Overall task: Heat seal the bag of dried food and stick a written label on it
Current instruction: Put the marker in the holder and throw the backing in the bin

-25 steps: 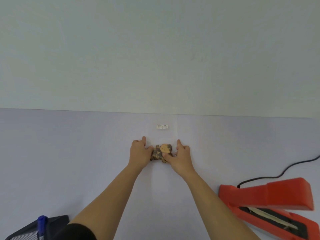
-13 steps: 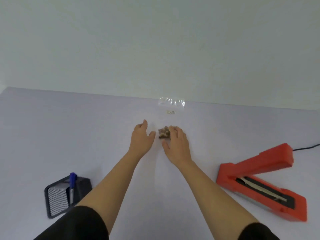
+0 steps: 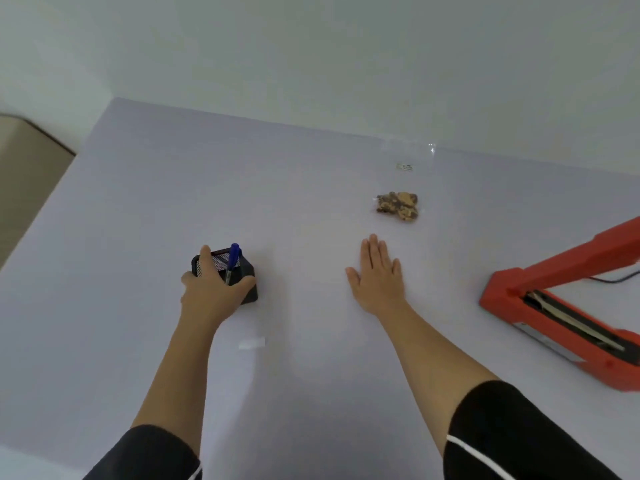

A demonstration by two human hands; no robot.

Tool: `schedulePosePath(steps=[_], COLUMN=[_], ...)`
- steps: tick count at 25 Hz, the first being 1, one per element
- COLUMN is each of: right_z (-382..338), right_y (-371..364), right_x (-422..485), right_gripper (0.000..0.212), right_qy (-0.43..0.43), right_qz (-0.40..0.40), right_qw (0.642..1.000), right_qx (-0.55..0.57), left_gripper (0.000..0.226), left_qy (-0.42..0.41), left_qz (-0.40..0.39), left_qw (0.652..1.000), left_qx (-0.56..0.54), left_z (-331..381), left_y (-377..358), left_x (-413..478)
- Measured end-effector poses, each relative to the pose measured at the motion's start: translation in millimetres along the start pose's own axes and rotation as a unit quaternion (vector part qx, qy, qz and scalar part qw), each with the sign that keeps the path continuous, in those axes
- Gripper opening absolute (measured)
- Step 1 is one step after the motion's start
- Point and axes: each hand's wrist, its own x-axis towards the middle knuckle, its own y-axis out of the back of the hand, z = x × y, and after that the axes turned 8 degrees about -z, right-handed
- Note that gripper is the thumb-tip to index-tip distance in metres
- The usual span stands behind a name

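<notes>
Both hands work the labelling step: left hand point(image 3: 211, 289) wraps the pen holder point(image 3: 227, 276), right hand point(image 3: 377, 277) lies flat, empty; next, draw the pen point(image 3: 232, 261).

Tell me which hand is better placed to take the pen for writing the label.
Left. The left hand already grips the black holder with the blue pen; the right hand lies flat on the table, farther away.

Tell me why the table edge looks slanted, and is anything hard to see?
Head view: the wide-angle lens bends the pale lilac table edge; soft, even light leaves faint shadows; a small glare spot marks the clear plastic bag, otherwise nearly invisible; the tiny white printed label is too small to read; the red heat sealer is cropped.
</notes>
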Motion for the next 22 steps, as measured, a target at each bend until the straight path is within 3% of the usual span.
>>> schedulePosePath(steps=[3,9,15,22], right_z=[2,3,6,8], right_y=[-3,-11,-14,-18], right_x=[-2,-2,3,4], right_gripper=[0.066,0.066,0.069,0.067], right_qy=[-0.004,-0.004,0.003,0.003], right_qz=[0.008,0.041,0.054,0.07], right_qw=[1.0,0.998,0.997,0.995], right_qx=[0.005,0.039,0.056,0.066], left_gripper=[0.087,0.091,0.075,0.071], left_qy=[-0.063,-0.214,-0.268,-0.285], left_qz=[0.029,0.006,0.042,0.065], left_qw=[0.997,0.975,0.962,0.956], left_qx=[-0.032,-0.055,-0.021,0.0], left_z=[32,155,254,296], left_y=[-8,-32,-53,-67], left_x=[4,51,108,144])
